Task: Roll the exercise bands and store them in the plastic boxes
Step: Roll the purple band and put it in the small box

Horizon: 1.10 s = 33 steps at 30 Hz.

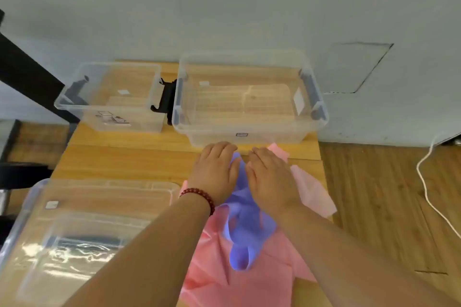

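Pale wall point(224, 7) runs behind my wooden bench point(124, 157), and wood floor point(374, 194) shows to the right with a white cable point(424, 182) trailing over it.

Two clear boxes stand at the back of the bench, against the wall. The small box point(139, 124) is on the left and the big box point(274, 136) on the right, with a black clamp point(166, 99) between them. Both are open at the top, and I see only labels inside. A third clear one, the near box point(37, 189), sits at my left, close to me. Something dark and glossy shows through it, too blurred to name.

My left hand point(215, 172) and right hand point(270, 179) lie side by side, palms down and fingers straight, just in front of the big box. Both press flat on the far end of the purple band point(245, 229), which shows in the gap between them. That band runs back toward me in loose, crumpled folds between my forearms. It lies on top of the pink band point(249, 286), which is spread over the near right part of the bench. A pale band point(311, 192) lies just right of my right hand, reaching the bench's right edge. I wear a red bead bracelet point(199, 194) on my left wrist.
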Tool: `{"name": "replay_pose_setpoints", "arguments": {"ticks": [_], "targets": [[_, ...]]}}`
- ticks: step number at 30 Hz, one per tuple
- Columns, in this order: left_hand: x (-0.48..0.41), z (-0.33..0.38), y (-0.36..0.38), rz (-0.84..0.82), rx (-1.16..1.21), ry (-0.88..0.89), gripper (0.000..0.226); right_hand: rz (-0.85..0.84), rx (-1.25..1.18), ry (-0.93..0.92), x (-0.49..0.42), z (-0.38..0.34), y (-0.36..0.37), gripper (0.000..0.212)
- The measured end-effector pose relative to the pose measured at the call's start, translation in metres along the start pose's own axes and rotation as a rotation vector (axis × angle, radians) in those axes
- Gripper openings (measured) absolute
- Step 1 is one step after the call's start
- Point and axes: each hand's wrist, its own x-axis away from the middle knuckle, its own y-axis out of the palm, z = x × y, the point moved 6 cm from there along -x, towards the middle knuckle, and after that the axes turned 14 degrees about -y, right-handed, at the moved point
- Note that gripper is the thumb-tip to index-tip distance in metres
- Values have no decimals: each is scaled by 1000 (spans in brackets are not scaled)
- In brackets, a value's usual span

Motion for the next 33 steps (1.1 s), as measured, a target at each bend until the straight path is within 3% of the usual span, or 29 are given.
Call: {"name": "replay_pose_setpoints", "arguments": {"ticks": [12, 20, 27, 33], "targets": [[6, -36, 63, 224, 76, -20, 43, 54, 29, 29, 31, 13, 63, 51], [10, -38, 67, 218, 60, -15, 56, 124, -54, 3, 37, 13, 65, 49], [14, -35, 65, 309, 54, 54, 58, 196, -96, -38, 40, 13, 61, 50], [16, -32, 59, 441, 53, 146, 42, 227, -128, -14, 42, 13, 42, 56]]}}
